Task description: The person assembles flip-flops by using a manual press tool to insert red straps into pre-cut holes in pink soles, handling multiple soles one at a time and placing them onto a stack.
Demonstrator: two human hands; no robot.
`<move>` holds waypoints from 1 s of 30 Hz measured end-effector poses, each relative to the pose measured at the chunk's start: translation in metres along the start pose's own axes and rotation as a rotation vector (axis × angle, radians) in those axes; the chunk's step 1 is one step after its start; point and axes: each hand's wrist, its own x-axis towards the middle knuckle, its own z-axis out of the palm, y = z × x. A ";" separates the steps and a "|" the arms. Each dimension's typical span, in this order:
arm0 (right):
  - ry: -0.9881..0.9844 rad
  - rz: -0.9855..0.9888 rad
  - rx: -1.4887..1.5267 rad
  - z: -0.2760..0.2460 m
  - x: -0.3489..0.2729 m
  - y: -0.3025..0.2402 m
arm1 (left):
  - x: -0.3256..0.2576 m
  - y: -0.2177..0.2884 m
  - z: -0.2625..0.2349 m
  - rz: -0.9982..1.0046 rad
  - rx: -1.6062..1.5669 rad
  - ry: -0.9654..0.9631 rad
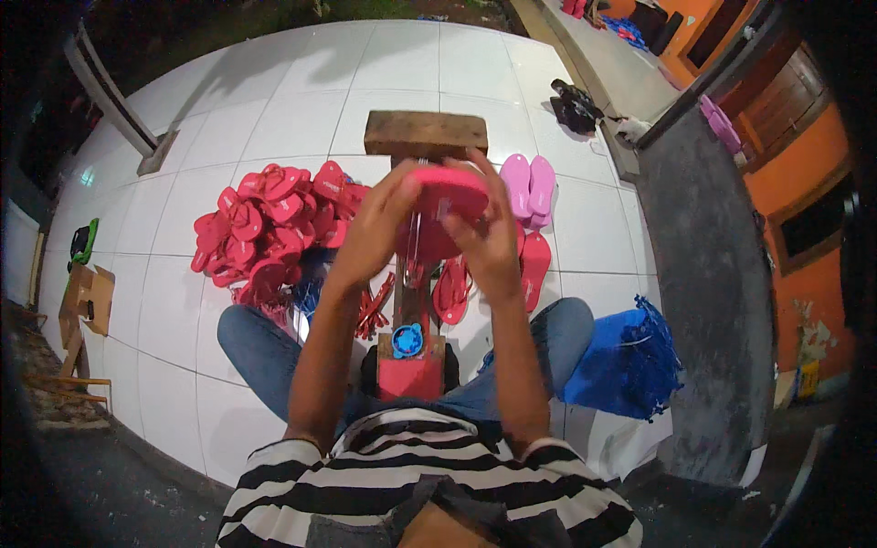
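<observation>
"Sole first: where is it?"

"The red sole is up between the 2 hands, above the wooden beam and on the near side of the wooden block."

"Which hand is nearer?"

"Neither; both touch it. The left hand curls at its left edge, its thumb hidden. The right hand seems to pinch it, thumb over the face, fingers at the right edge."

"And its long axis?"

"Roughly away from the body, I judge, with the face tilted. Blur and the fingers leave that unsure."

"So the sole's tilt matters most?"

"Yes. It lies ahead of both wrists, with the pile of red sandals left and 1 pink pair right."
</observation>
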 end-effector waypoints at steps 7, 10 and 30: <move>-0.133 0.056 0.052 -0.003 -0.011 0.015 | -0.027 0.018 0.025 -0.035 0.115 0.146; -0.062 0.030 0.052 0.008 -0.041 0.006 | -0.050 0.014 0.028 -0.022 0.192 0.171; -0.028 0.058 -0.962 0.013 -0.122 0.007 | -0.109 -0.045 -0.005 -0.512 0.178 0.229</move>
